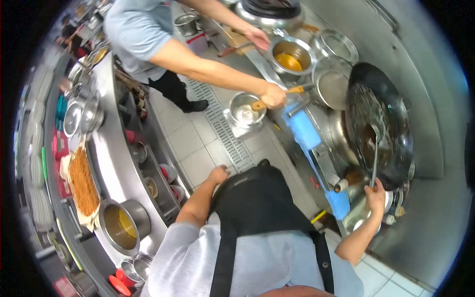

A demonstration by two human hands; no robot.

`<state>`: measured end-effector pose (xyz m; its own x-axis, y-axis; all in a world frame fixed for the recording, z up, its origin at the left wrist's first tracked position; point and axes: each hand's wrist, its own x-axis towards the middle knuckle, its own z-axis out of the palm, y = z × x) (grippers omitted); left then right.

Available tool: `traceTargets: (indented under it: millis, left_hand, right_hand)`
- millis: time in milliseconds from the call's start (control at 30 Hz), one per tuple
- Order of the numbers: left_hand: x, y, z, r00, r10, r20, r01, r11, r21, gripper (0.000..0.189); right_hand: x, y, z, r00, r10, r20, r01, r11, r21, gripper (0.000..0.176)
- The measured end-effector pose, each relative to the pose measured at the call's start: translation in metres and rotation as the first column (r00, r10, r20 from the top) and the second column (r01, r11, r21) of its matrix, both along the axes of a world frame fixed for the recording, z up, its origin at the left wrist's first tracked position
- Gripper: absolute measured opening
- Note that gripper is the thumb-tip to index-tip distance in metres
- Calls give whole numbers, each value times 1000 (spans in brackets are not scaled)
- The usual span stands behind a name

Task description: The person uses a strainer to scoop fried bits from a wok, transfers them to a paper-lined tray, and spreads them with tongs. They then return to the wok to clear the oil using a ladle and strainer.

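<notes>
Right hand [377, 195] on ladle [374, 161], its bowl indistinct in wok [388, 86]

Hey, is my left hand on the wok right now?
No, your left hand rests by your apron, while your right hand holds the ladle that reaches into the wok.

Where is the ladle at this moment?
Head view, right side: the ladle has its bowl in the dark wok, and the person's right hand grips its handle near the wok's lower rim.
</notes>
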<state>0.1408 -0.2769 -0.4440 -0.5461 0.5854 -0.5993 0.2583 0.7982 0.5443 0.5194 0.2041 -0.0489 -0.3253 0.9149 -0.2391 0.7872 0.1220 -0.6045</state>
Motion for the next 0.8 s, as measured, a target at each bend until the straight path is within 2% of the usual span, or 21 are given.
traceTargets:
  millis: [67,100,133,167,200,267,300,333,367,400,533,600,633,667,700,733,767,800]
  left_hand:
    - [20,-29,-6,999,-34,8,34,999,-32,58]
    - [37,-43,-22,996,-85,-39,80,991,-107,51]
    - [49,-71,-92,950,-312,9,312,949,-46,45]
    - [58,-78,-78,850,-516,103,526,832,-177,41]
    - [65,-90,-47,652,-749,119,758,643,-109,42]
    - [79,-106,8,746,-543,387,544,831,118,49]
    - [88,-114,18,770,-437,466,466,883,57,56]
    - [94,-124,21,784,-320,532,384,923,-11,64]
    - [98,-127,23,796,-315,517,375,927,-13,64]
    - [104,-130,24,853,-291,433,335,942,-29,60]
    - [143,-155,-7,975,-199,96,207,975,-77,42]
    - [156,-165,-45,969,-240,55,244,965,-91,38]
    - [162,-168,-65,952,-293,86,299,952,-63,37]
    - [166,-172,-80,920,-367,136,369,929,10,35]
    - [169,-170,-81,877,-437,200,415,898,145,34]
    - [172,-164,-61,797,-539,273,416,817,400,33]
    - [180,-164,-81,794,-305,525,269,952,146,34]
    - [185,-147,-51,745,101,660,48,978,-203,34]
  right_hand:
    - [0,-1,-3,1000,-21,-10,21,999,26,74]
    - [2,0,-4,1000,-1,-4,1,1000,24,74]
    - [8,3,-7,1000,14,3,-14,1000,22,74]
    - [24,22,-28,998,57,33,-60,993,98,75]
    - [17,21,-26,998,59,6,-59,992,110,75]
    - [7,-1,-8,999,3,35,-5,999,41,73]
    - [-11,-21,17,995,-50,84,54,997,-46,71]
    - [2,-9,2,996,-47,72,50,998,-43,71]
    - [15,16,-23,998,0,64,-2,1000,30,71]
    - [21,33,-37,997,50,60,-56,993,102,71]
    - [3,15,-2,991,59,124,-75,989,127,72]
    - [11,12,0,979,78,189,-167,836,523,72]
    - [10,3,13,994,90,62,-109,869,482,64]
    - [7,-10,25,995,80,63,-100,873,477,64]
    - [2,-25,37,974,154,-166,-60,881,469,60]
    - [-4,-40,44,896,220,-385,-25,891,453,55]
    - [-11,-55,47,846,295,-445,-101,907,410,52]
    - [-19,-72,48,785,358,-506,-179,912,368,49]
